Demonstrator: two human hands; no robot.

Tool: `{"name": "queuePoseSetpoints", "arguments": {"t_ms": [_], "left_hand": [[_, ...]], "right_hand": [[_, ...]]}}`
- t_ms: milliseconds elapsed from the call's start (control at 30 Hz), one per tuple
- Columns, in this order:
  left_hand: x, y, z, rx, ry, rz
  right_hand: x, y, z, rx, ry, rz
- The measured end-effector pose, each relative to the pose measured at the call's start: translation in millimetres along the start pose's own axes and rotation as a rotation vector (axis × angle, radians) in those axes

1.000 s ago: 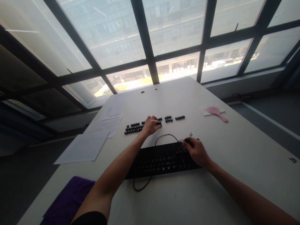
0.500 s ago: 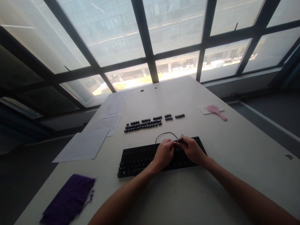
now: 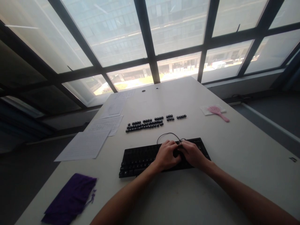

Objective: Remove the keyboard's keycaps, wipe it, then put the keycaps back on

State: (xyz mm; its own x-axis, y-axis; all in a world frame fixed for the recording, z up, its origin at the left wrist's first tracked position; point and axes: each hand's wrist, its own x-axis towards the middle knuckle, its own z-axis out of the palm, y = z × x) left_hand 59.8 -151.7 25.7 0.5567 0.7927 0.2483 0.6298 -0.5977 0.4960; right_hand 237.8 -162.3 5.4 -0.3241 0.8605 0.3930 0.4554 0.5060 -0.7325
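A black keyboard (image 3: pixel 140 161) lies on the white table, its upper left part stripped of keycaps. Over its right half my two hands meet, fingertips nearly touching. My left hand (image 3: pixel 167 155) is closed, thumb and fingers curled together; what is in them, if anything, is hidden. My right hand (image 3: pixel 192 152) is pinched closed beside it on thin white-tipped sticks that look like cotton swabs, now mostly hidden by the fingers. Behind the hands a thin black cable (image 3: pixel 169 133) loops from the keyboard's back edge. Rows of loose black keycaps (image 3: pixel 144 125) lie farther back.
A pink hairbrush (image 3: pixel 215 110) rests on a white packet (image 3: pixel 205 111) at the right. Sheets of paper (image 3: pixel 82 145) line the left edge. At the front left lies a purple cloth pouch (image 3: pixel 71 198) with a drawstring. Windows (image 3: pixel 178 28) stand beyond the table.
The white tips that stuck up above my right hand have gone down out of sight between the fingers. My hands have drawn closer together, and the view has shifted slightly.
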Motion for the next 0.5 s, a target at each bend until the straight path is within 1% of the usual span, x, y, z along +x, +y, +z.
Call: {"name": "queuePoseSetpoints", "arguments": {"t_ms": [100,233,367,433,500], "left_hand": [[1,-3,3.3,-0.017,0.007,-0.013],[1,-6,7.4,-0.137,0.048,-0.038],[-1,-8,7.7,-0.263,0.112,-0.020],[-2,-9,7.6,-0.292,0.149,-0.020],[-4,-10,7.9,-0.297,0.180,-0.024]], "right_hand": [[2,1,-1,0.116,0.045,0.104],[3,3,-5,0.207,0.083,0.194],[2,1,-4,0.228,0.139,0.207],[1,-3,-3,0.231,0.166,0.212],[1,-7,-2,0.241,0.167,0.223]]}}
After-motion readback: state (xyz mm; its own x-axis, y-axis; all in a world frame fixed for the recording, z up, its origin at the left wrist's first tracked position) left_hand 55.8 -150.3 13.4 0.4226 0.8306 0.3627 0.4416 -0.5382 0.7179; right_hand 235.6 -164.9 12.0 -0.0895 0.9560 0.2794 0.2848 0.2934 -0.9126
